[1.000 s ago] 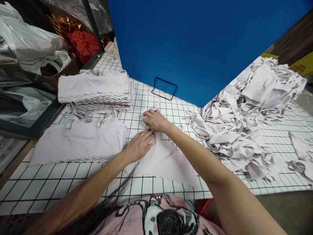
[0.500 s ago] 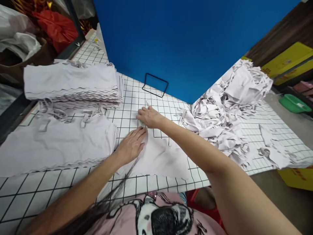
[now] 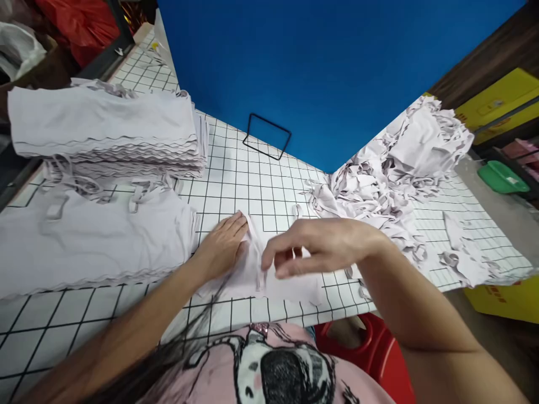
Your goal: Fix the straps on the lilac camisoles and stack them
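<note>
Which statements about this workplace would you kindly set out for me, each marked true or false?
1. The person's left hand rests on the thin white fabric piece. True.
2. The tangled heap of white fabric scraps lies left of both hands. False: the heap lies to their right.
3. The person's right hand has curled fingers. True.
4. The large flat panel beyond the hands is yellow. False: the panel is blue.
</note>
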Action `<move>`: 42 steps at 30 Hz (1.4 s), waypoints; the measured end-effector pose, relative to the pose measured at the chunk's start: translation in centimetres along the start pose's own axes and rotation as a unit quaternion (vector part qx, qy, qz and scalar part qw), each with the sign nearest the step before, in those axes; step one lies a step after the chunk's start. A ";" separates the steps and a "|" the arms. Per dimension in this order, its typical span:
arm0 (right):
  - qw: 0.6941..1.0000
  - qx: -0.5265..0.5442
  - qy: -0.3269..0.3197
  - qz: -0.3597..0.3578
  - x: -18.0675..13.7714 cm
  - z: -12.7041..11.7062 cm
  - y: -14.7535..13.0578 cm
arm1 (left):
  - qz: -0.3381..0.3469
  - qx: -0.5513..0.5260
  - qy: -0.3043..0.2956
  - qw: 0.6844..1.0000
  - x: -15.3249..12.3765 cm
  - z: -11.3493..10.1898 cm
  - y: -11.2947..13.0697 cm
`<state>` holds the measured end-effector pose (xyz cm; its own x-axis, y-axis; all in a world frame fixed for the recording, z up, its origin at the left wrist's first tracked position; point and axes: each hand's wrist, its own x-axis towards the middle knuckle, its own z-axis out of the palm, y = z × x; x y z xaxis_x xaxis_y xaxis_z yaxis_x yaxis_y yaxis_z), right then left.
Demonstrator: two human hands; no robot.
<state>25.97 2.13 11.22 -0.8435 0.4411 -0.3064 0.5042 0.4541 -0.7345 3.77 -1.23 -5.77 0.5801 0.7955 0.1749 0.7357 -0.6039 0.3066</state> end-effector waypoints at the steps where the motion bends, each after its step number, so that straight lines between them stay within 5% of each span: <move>1: 0.998 0.039 0.026 0.031 0.2 0.6 0.8 | 0.001 -0.005 -0.002 1.000 0.0 -0.1 0.0; 4: 0.962 0.115 0.159 0.191 3.0 2.8 4.5 | 0.005 0.003 -0.010 1.000 0.0 -0.2 0.1; 7: 0.935 0.207 0.153 0.243 6.4 5.1 7.8 | -0.001 0.030 -0.016 0.999 0.0 0.0 0.1; 12: 0.893 0.311 0.205 0.253 8.4 7.1 9.3 | -0.010 0.024 -0.012 1.000 -0.1 0.3 0.0; 15: 0.883 0.369 0.176 0.230 7.7 6.9 8.3 | -0.015 -0.004 -0.013 1.000 0.0 0.3 0.0; 20: 0.899 0.415 0.084 0.111 5.0 6.9 6.3 | -0.013 -0.029 -0.008 0.999 -0.1 0.1 -0.1; 25: 0.928 0.353 0.046 0.108 2.6 8.3 6.0 | -0.013 -0.044 0.003 0.999 -0.1 0.0 0.0; 32: 0.913 0.336 0.143 0.183 4.7 7.8 6.8 | -0.012 -0.032 0.007 0.999 0.0 -0.3 0.1; 37: 0.884 0.426 0.102 0.163 6.6 7.2 7.4 | -0.018 -0.043 0.009 0.999 0.1 -0.6 0.2; 42: 0.870 0.446 0.148 0.150 6.6 7.0 7.3 | -0.014 -0.042 0.003 0.999 0.3 -0.5 0.2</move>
<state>22.78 2.99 -0.44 -0.5486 0.6756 -0.4926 0.2371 -0.4392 -0.8665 3.94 -1.09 -5.23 0.5580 0.8120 0.1715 0.7194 -0.5763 0.3879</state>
